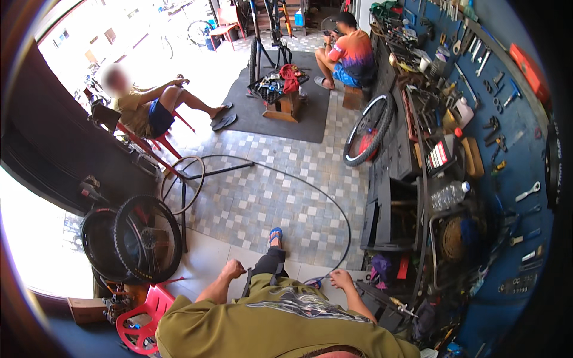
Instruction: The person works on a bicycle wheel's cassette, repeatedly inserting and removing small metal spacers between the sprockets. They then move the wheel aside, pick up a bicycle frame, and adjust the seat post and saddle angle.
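My left hand (233, 269) is in front of my body on the left, its fingers curled closed. Whether anything small is inside it is hidden. On the other side, my right hand (341, 278) hangs with its fingers bent inward, and what they may hold cannot be made out. A thin black hose (348, 230) curves over the tiles, and its near end passes close to my right hand. I cannot tell if they touch. My blue-sandalled foot (275, 237) is forward on the tiled floor (268, 197).
Bicycle wheels (147, 238) and a red chair (145, 319) stand at the left. One person (143, 106) sits on a chair; another (352, 53) sits low beside a tool tray (271, 88). A cluttered workbench (412, 149) and blue tool wall (507, 149) line the right. A wheel (369, 128) leans there.
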A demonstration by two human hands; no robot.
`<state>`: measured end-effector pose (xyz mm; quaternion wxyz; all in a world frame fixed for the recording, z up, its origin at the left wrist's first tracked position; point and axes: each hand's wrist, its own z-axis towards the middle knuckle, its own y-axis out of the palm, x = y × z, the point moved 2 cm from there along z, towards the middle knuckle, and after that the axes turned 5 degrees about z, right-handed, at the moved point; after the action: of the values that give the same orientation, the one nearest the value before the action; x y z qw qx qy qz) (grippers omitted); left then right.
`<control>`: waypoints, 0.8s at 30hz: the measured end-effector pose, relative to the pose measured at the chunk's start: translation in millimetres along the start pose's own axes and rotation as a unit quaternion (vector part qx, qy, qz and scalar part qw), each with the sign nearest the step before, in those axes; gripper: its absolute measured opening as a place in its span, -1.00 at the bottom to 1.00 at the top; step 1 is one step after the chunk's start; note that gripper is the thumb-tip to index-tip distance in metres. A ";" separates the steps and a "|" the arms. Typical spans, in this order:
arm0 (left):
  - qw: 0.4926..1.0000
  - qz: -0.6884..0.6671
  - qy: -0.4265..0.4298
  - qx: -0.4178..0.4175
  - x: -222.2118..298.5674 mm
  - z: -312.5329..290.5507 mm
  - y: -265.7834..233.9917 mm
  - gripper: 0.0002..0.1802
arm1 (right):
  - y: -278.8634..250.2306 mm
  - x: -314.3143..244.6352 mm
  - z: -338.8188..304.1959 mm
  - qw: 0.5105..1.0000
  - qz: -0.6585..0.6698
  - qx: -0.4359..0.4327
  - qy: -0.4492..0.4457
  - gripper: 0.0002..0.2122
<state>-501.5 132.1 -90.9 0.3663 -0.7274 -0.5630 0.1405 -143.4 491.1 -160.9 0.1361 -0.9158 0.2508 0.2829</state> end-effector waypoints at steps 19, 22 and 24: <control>0.975 -0.204 -0.067 0.065 4.3 324.6 -360.1 -0.37 | 107.7 -523.1 293.0 0.940 -0.306 0.001 -0.151 -0.68; 0.959 -0.273 -0.026 0.073 26.5 391.4 -415.4 -0.36 | 98.6 -548.9 364.6 0.915 -0.383 -0.024 -0.122 -0.70; 0.950 -0.294 -0.015 0.104 23.8 434.6 -448.5 -0.43 | 105.7 -584.7 407.9 0.892 -0.436 -0.067 -0.100 -0.74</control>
<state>-1083.0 360.8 -76.8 0.4562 -0.4852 -0.7398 0.0951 -801.2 785.6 -157.0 0.2087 -0.9069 -0.2081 0.3010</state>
